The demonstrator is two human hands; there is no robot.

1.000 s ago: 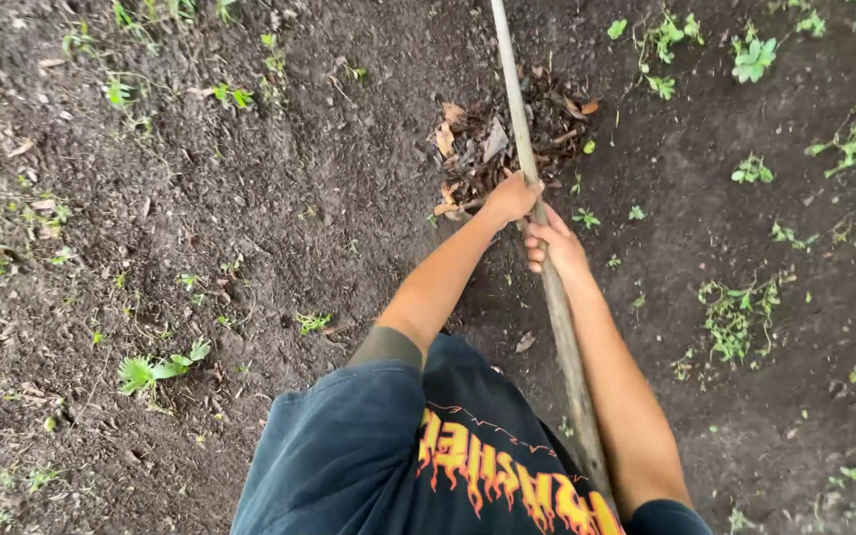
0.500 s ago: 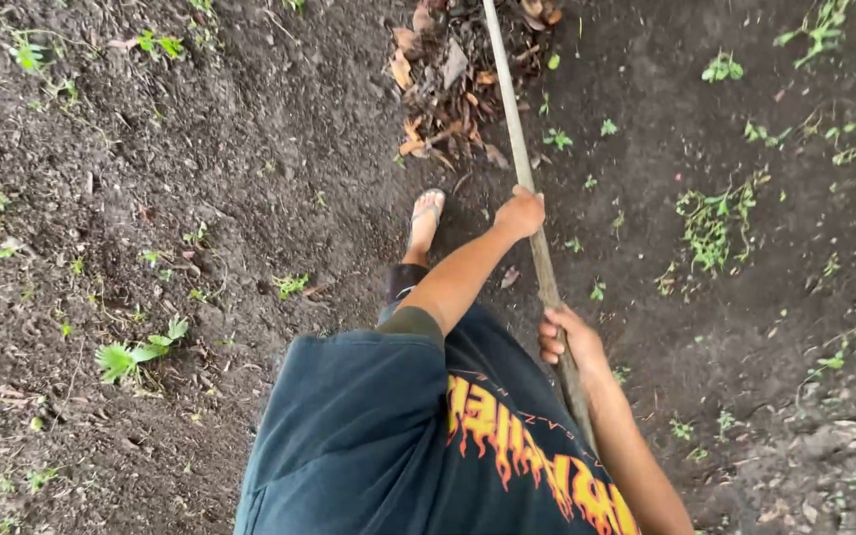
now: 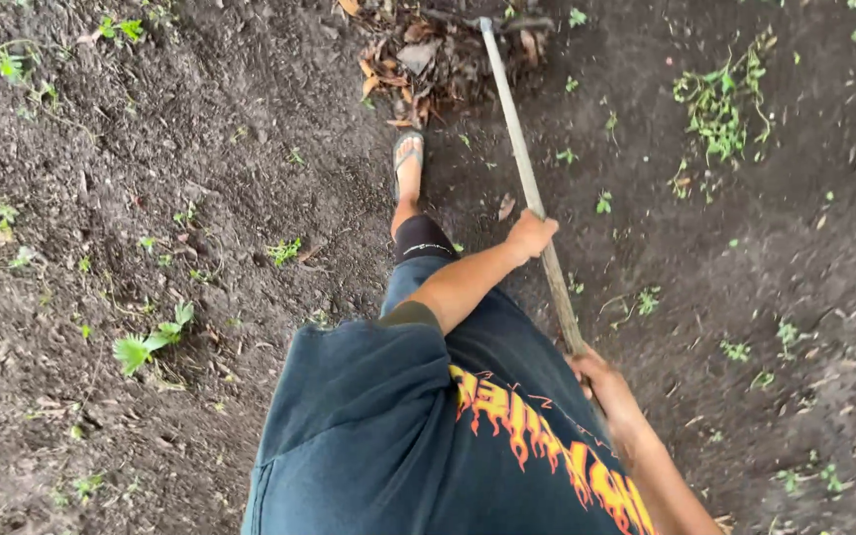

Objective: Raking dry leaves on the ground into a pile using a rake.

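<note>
A long wooden handle slants from the top middle down to my waist, and both my hands grip it. My left hand is closed around it about midway. My right hand holds the lower end beside my dark blue shirt. The handle's far end rests at a pile of dry brown leaves on dark soil; its head is hidden among the leaves. My foot in a sandal is stepped forward just below the pile.
Dark bare soil all around, dotted with small green weeds: a leafy seedling at the left and a denser patch at the upper right.
The leaf pile and the handle's far end have shifted toward the top of the view. My foot has stepped forward, and my hands sit further apart on the handle, the right one lower.
</note>
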